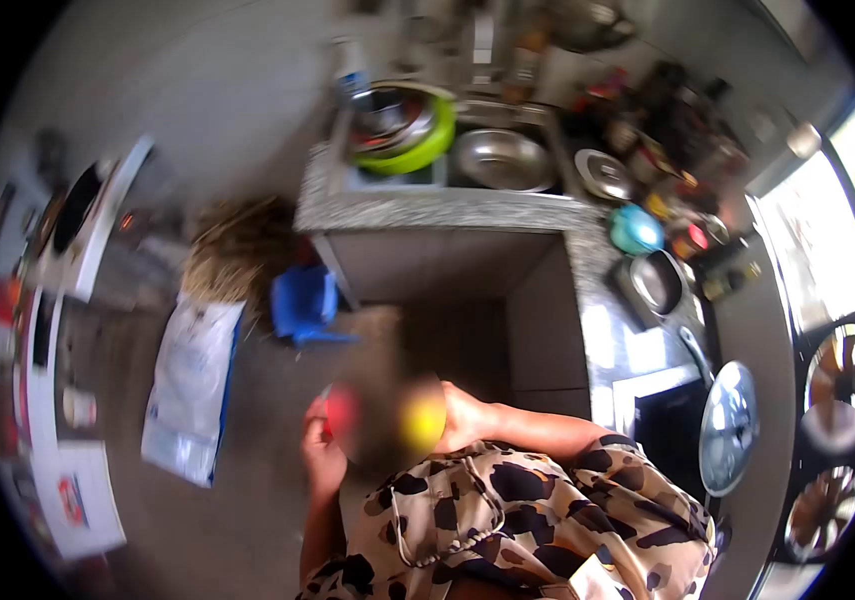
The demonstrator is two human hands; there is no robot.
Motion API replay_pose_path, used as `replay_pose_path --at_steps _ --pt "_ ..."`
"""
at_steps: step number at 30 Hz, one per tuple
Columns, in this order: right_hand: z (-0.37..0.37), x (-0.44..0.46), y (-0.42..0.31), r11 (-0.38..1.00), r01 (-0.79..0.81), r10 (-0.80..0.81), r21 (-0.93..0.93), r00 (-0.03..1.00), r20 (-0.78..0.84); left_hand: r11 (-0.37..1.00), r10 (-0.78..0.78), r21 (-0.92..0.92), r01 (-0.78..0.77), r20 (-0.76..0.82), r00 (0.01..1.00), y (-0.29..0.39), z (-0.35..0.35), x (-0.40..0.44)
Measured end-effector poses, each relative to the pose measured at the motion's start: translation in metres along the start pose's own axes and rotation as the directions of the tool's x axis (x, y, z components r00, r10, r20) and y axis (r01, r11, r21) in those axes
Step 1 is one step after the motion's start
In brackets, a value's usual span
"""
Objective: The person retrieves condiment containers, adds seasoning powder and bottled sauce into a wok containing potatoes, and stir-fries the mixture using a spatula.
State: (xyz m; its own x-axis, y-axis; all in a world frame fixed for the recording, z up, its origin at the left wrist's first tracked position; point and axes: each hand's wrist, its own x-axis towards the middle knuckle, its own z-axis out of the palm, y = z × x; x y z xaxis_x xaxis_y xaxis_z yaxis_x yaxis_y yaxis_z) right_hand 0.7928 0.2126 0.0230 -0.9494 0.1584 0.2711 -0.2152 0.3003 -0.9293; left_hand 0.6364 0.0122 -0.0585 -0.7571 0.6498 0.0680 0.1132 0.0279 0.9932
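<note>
Both of my hands are in front of my body, a short way apart. My left hand (323, 455) is closed around a red, rounded thing (340, 410), and its fingers curl along the outer side. In my right hand (463, 417) is a yellow, rounded thing (421, 418), gripped from the right. The space between the two is badly blurred, so I cannot make out what kind of things they are or whether they touch something there. Below them hangs the patterned shirt (517, 500) I wear.
Ahead is a sink counter (427, 212) with a green basin (427, 150) and a steel bowl (503, 160). To the right stand a pan (655, 283), a glass lid (728, 430) and a stove (832, 440). A blue stool (304, 303) and a white sack (192, 380) are at left.
</note>
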Motion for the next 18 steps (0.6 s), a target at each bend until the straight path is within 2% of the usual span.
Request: replay_pose_path --at_steps 1,2,3,4,5,6,9,10,11,13,16,18 --pt "0.021 0.011 -0.005 0.997 0.066 -0.064 -0.050 0.997 0.049 0.997 -0.018 -0.073 0.018 -0.008 1.000 -0.019 -0.020 -0.017" --pt "0.041 0.018 -0.008 0.998 0.053 -0.049 -0.044 0.995 0.088 0.992 0.009 0.129 -0.011 0.016 1.000 -0.051 -0.051 -0.043" --pt "0.060 0.026 -0.005 0.998 0.008 0.004 -0.062 0.983 0.185 0.996 0.088 0.002 -0.088 -0.031 0.996 -0.087 -0.072 -0.065" --pt "0.086 0.036 -0.001 1.000 -0.012 0.006 0.028 0.978 0.210 0.997 -0.030 0.069 0.035 -0.068 0.997 -0.044 -0.088 -0.076" --pt "0.105 0.045 -0.002 0.998 -0.055 0.041 0.042 0.960 0.275 0.990 -0.087 0.101 0.103 -0.148 0.985 -0.026 -0.104 -0.092" --pt "0.127 0.057 -0.005 0.995 -0.050 0.023 0.081 0.951 0.308 0.951 -0.174 0.216 0.221 -0.218 0.960 -0.016 -0.125 -0.107" --pt "0.193 0.097 -0.004 0.984 -0.052 -0.035 0.171 0.880 0.473 0.936 -0.081 0.265 0.231 -0.477 0.875 -0.026 -0.170 -0.153" --pt "0.217 0.112 -0.004 0.975 -0.002 -0.107 0.221 0.870 0.481 0.928 -0.105 0.250 0.276 -0.536 0.837 -0.015 -0.190 -0.167" --pt "0.235 0.127 -0.010 0.969 -0.036 -0.103 0.245 0.839 0.533 0.889 -0.073 0.348 0.299 -0.536 0.841 -0.012 -0.208 -0.179" --pt "0.273 0.154 -0.014 0.975 -0.007 -0.127 0.222 0.804 0.581 0.865 -0.076 0.336 0.372 -0.644 0.761 -0.019 -0.236 -0.201" --pt "0.319 0.189 -0.014 0.973 -0.055 -0.116 0.224 0.724 0.680 0.949 -0.139 0.045 0.313 -0.830 0.540 -0.029 -0.272 -0.226" --pt "0.345 0.213 -0.009 0.960 -0.117 -0.114 0.254 0.664 0.739 0.948 -0.132 0.004 0.318 -0.905 0.405 -0.027 -0.299 -0.231"
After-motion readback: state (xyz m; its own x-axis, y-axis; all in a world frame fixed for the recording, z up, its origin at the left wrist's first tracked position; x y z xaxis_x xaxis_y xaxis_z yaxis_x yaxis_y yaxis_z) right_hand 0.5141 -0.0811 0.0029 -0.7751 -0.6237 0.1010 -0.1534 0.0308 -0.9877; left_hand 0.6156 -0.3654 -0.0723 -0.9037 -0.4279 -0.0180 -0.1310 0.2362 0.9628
